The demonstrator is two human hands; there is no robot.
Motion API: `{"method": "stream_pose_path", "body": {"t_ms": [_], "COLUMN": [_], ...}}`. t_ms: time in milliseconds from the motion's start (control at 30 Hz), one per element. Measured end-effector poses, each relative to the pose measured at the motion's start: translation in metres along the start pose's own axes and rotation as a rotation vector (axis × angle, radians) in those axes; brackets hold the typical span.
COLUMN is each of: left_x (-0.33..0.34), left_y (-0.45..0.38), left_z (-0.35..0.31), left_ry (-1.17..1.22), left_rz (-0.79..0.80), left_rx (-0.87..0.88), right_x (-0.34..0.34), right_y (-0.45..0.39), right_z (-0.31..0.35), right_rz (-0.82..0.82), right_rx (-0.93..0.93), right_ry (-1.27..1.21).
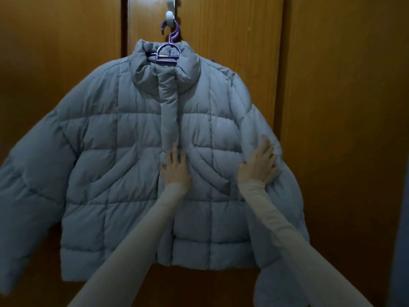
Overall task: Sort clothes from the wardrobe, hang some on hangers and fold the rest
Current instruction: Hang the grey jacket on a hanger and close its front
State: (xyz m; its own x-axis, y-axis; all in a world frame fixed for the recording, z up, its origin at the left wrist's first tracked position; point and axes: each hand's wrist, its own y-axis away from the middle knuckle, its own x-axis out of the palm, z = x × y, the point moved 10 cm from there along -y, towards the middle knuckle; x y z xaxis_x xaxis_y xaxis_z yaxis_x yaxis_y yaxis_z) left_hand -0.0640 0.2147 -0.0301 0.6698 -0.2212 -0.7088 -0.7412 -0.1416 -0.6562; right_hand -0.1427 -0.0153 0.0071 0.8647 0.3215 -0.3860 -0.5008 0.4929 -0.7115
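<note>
A pale blue-grey quilted puffer jacket (124, 151) hangs closed on a purple plastic hanger (168, 52), whose hook sits on a white door hook (171, 9). My left hand (174, 166) lies flat with straight fingers on the jacket's front placket near the middle. My right hand (260, 161) rests on the jacket's right sleeve where it meets the body, its fingers spread over the padding and slightly bent. Both my arms wear beige sleeves.
Behind the jacket stand brown wooden wardrobe doors (332, 107), with a dark vertical gap (124, 25) between panels at the upper left. A dark blue strip (400, 251) runs along the lower right edge of view.
</note>
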Motion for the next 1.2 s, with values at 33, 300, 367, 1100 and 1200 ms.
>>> {"method": "stream_pose_path", "body": {"t_ms": [33, 300, 367, 1100, 1200], "left_x": [0.001, -0.01, -0.013, -0.071, -0.086], "left_y": [-0.003, -0.029, -0.03, 0.01, 0.017], "left_z": [0.0, 0.006, 0.009, 0.134, 0.172], "left_ry": [0.036, 0.233, 0.242, 0.158, 0.134], "left_rz": [0.024, 0.117, 0.108, -0.135, -0.138], "left_rx": [0.008, 0.113, 0.163, -0.038, -0.097], "right_x": [0.0, 0.009, 0.022, 0.158, 0.174], "right_y": [-0.003, 0.015, 0.021, 0.098, 0.11], "right_z": [0.0, 0.072, 0.091, 0.087, 0.092], "right_rz": [0.033, 0.191, 0.222, 0.376, 0.533], "right_rx": [-0.027, -0.301, -0.399, -0.737, -0.596], "right_ry": [-0.036, -0.455, -0.422, 0.388, 0.447]}}
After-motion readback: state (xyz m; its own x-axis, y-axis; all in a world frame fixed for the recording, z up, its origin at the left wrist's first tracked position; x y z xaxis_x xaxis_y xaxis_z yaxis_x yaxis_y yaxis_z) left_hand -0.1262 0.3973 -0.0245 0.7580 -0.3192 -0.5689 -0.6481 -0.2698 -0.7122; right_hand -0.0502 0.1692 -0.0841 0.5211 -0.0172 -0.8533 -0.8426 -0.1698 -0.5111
